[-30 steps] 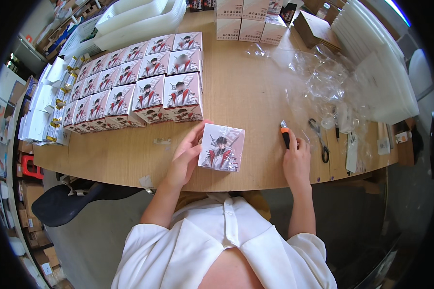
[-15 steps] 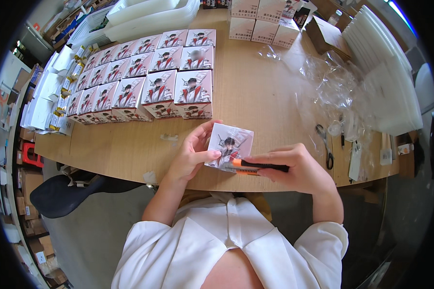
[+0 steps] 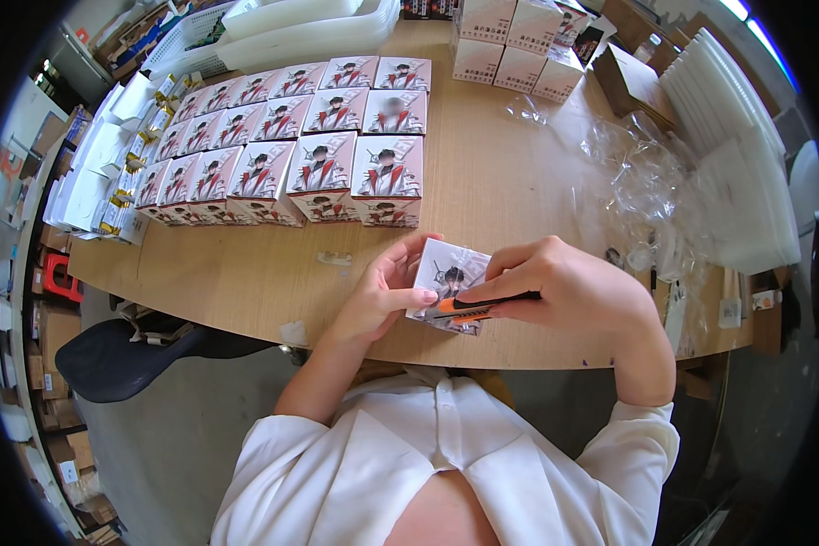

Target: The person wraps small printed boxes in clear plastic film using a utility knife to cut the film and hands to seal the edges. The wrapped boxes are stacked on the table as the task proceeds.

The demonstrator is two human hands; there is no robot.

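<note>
Near the close edge of the table [image 3: 500, 191], the person in the white shirt [image 3: 437, 455] is holding a small pink-and-white box [image 3: 450, 266] in front of the body. The left hand [image 3: 382, 291] is curling about halfway around the box's left side, its thumb lying on the printed face and its fingers reaching behind the far corner. The right hand [image 3: 560, 284] is arching over the right side, pinching a black-and-orange knife [image 3: 462, 306] between thumb and fingers. The knife is lying across the lower part of the face, its orange end pointing toward the left thumb; I can't tell whether the blade is touching the box.

Beyond the left hand, rows of boxes [image 3: 387, 168] bearing a similar picture are standing tightly together, with white cartons [image 3: 109, 173] lining their left side and bins [image 3: 314, 36] sitting behind. Toward the far edge, a pink pile [image 3: 510, 55] of boxes is standing. Over on the right, clear film [image 3: 628, 164] is lying crumpled beside a leaning stack of trays [image 3: 719, 100]. Off to the left, a dark chair [image 3: 136, 359] is standing by the table, and something red [image 3: 61, 278] is showing farther out.
</note>
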